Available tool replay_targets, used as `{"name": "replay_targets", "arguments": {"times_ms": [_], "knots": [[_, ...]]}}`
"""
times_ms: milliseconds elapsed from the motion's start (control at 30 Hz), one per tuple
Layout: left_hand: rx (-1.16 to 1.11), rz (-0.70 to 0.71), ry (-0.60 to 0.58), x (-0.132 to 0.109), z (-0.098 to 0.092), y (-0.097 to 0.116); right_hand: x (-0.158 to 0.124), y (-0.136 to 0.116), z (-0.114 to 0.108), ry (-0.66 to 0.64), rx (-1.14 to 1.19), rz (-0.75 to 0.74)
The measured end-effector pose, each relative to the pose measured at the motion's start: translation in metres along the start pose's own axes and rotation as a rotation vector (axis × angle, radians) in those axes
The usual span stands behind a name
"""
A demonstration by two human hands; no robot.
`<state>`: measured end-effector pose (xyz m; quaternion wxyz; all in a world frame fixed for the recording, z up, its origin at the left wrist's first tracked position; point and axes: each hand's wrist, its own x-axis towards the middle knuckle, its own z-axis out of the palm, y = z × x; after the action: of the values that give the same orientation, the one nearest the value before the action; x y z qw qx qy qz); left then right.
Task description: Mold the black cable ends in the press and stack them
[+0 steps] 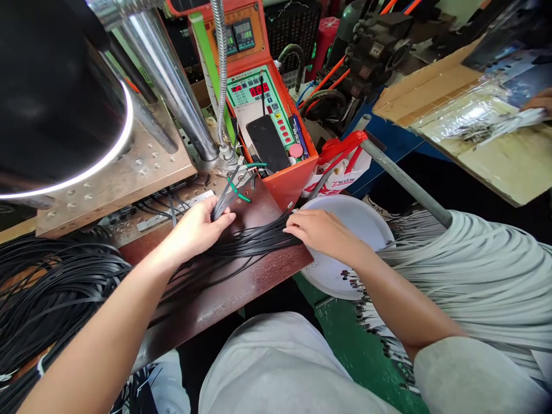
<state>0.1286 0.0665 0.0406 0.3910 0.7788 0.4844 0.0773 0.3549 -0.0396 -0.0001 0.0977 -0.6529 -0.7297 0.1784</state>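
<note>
Near the middle of the bench, my left hand [200, 225] is closed around several grey flat cables [222, 201], whose upper ends fan out beside a green wire [238, 190]. A bundle of long black cables [254, 238] lies across the reddish-brown bench top [276, 267], running just below that hand. At the bundle's right end, my right hand [323, 231] has its fingers pinched together at the cable ends. Whether it grips one cable or several is hidden by the fingers.
A press with a metal plate [159, 167] and a bright ring light stands at left. Behind is an orange control box [297, 178] carrying a phone [267, 144]. Black cable coils [56, 287], a white basin [345, 215] and hanging grey cables [474, 276] flank the bench.
</note>
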Motion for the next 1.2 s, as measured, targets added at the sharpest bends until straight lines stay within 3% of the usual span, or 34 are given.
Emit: {"name": "replay_targets", "arguments": {"times_ms": [133, 267, 500, 700, 900, 1067, 1200], "knots": [[0.039, -0.004, -0.039, -0.011, -0.012, -0.010, 0.002, -0.004, 0.001, -0.034, -0.008, 0.032], [0.214, 0.005, -0.023, -0.019, -0.011, -0.022, 0.002, -0.006, 0.000, -0.043, 0.020, 0.041], [0.252, -0.056, -0.171, -0.013, -0.004, -0.024, -0.003, -0.006, 0.006, 0.117, 0.183, 0.065], [0.186, -0.068, -0.264, -0.008, -0.006, -0.025, -0.001, -0.014, 0.024, 0.346, 0.255, 0.121], [0.230, 0.035, -0.351, -0.009, -0.009, -0.029, -0.002, -0.017, 0.029, 0.372, 0.244, 0.149], [0.389, 0.154, -0.257, -0.010, -0.009, -0.029, -0.007, -0.014, 0.025, 0.355, 0.252, 0.099], [0.389, 0.141, -0.191, -0.011, -0.010, -0.031, -0.011, -0.011, 0.019, 0.229, 0.292, 0.034]]}}
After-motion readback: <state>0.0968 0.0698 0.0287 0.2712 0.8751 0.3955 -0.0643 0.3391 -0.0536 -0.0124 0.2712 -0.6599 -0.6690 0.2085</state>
